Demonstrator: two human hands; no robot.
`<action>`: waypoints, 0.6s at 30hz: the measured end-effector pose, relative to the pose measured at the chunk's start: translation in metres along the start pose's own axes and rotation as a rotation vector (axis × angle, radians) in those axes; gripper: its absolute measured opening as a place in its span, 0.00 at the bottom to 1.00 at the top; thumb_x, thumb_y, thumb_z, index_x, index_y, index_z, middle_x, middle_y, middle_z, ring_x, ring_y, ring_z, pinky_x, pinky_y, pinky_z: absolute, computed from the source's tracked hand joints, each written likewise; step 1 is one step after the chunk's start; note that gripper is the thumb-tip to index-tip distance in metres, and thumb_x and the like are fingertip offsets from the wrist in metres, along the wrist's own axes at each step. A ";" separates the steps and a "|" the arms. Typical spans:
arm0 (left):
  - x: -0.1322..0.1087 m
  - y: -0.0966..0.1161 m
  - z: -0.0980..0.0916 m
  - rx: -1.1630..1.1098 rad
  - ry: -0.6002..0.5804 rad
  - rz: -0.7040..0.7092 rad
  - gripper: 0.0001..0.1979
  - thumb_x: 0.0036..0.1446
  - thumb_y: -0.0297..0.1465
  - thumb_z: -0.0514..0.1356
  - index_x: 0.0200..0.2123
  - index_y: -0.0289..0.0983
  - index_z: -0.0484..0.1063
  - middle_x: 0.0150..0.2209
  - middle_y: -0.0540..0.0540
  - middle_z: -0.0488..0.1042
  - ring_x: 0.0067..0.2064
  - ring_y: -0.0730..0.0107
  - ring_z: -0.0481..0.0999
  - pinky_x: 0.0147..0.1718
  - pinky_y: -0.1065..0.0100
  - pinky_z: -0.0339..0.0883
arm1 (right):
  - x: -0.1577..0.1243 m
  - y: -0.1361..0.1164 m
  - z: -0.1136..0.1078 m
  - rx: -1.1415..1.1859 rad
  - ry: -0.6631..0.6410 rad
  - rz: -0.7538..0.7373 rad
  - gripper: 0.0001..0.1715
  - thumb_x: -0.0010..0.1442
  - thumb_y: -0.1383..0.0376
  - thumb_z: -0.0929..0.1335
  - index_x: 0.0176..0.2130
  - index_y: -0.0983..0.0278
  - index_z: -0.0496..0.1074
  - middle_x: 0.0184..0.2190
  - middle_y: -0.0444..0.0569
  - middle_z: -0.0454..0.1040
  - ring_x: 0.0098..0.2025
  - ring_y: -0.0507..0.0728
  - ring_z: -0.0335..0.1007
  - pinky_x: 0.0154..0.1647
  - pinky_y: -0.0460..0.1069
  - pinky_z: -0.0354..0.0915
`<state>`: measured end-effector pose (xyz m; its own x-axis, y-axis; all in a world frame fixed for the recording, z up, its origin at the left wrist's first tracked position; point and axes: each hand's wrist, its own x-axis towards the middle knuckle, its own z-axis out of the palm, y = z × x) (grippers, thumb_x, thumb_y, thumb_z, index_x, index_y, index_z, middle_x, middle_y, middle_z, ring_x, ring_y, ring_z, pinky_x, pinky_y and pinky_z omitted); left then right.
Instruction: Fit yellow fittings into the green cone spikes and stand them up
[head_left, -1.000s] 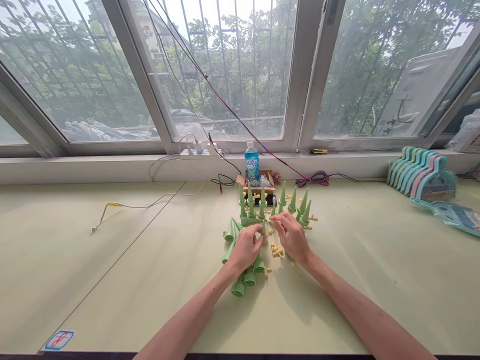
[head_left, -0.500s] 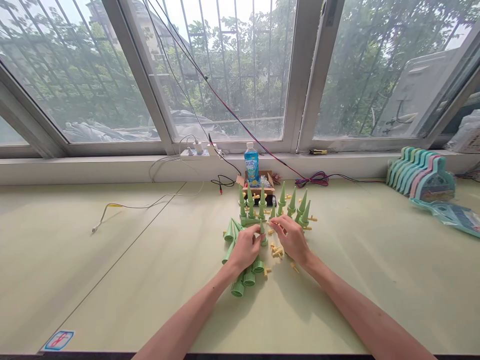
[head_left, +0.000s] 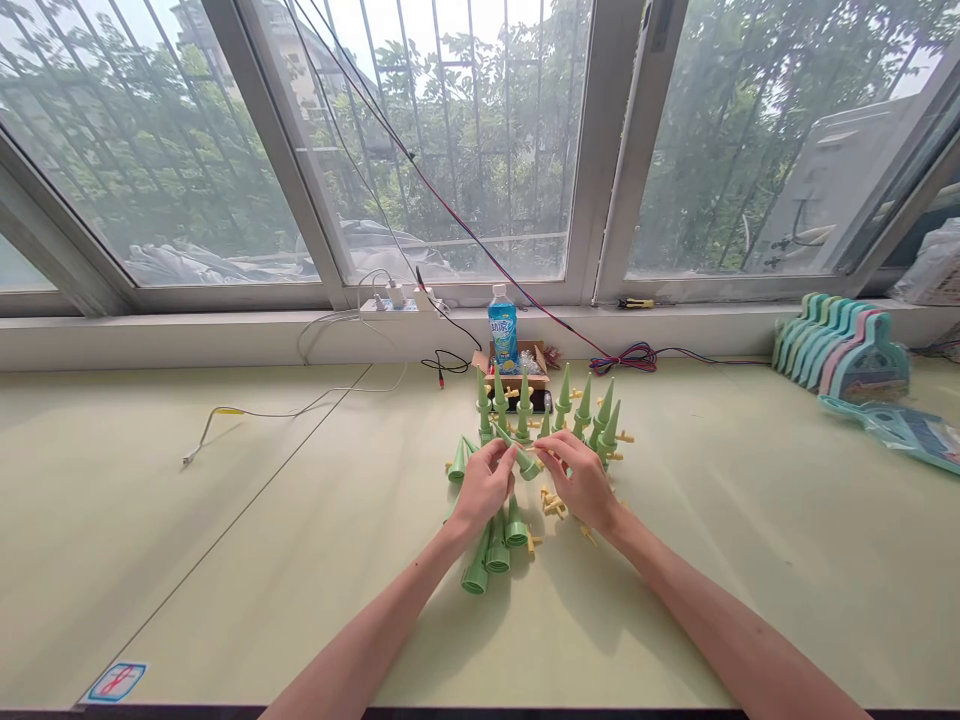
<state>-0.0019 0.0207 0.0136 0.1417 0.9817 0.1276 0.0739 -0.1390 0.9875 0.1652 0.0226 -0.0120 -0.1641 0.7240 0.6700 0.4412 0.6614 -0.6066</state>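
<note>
My left hand (head_left: 486, 482) is closed on a green cone-shaped plastic watering spike (head_left: 529, 467), which tilts with its tip to the upper left and its wide end to the lower right. Thumb and fingers of my right hand (head_left: 581, 475) pinch a small pale yellow valve piece (head_left: 534, 448) right beside that spike; whether the two touch I cannot tell. Several loose yellow valves (head_left: 553, 503) lie below my hands. More green spikes (head_left: 497, 555) lie on their sides under my left hand, their open ends toward me.
Several upright spikes (head_left: 603, 410) with yellow valves stand behind my hands. Beyond them are a black phone (head_left: 538, 401), a small cardboard box (head_left: 541, 378) and a blue bottle (head_left: 502, 330). Coiled cable (head_left: 634, 358) and a row of pastel dustpan-like pieces (head_left: 840, 350) are farther right.
The spike in my left hand has swung from nearly upright to tilted. My left hand has shifted slightly left, and the right hand's fingertips have come slightly left with the yellow valve.
</note>
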 end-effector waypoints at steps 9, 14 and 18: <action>0.000 0.002 0.000 -0.139 -0.055 -0.072 0.20 0.55 0.48 0.61 0.38 0.36 0.68 0.19 0.55 0.62 0.18 0.79 0.55 0.15 0.75 0.49 | 0.000 0.000 0.000 -0.026 0.016 -0.002 0.12 0.69 0.64 0.62 0.41 0.61 0.74 0.35 0.49 0.73 0.31 0.53 0.68 0.27 0.46 0.65; 0.001 0.001 0.001 -0.217 -0.066 -0.081 0.20 0.52 0.48 0.63 0.35 0.37 0.66 0.25 0.53 0.66 0.19 0.80 0.57 0.14 0.75 0.51 | -0.001 -0.001 0.001 -0.039 0.016 -0.003 0.13 0.70 0.63 0.61 0.39 0.61 0.73 0.33 0.48 0.73 0.31 0.53 0.68 0.29 0.47 0.65; 0.000 0.002 0.002 -0.211 -0.035 -0.076 0.21 0.52 0.47 0.64 0.28 0.38 0.60 0.19 0.56 0.60 0.18 0.80 0.56 0.14 0.76 0.50 | -0.001 -0.002 0.001 -0.052 0.023 -0.011 0.13 0.70 0.63 0.61 0.37 0.62 0.72 0.31 0.47 0.73 0.29 0.53 0.66 0.31 0.48 0.65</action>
<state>0.0001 0.0200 0.0158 0.1776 0.9827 0.0521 -0.1217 -0.0307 0.9921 0.1635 0.0209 -0.0126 -0.1492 0.7113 0.6868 0.4845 0.6581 -0.5763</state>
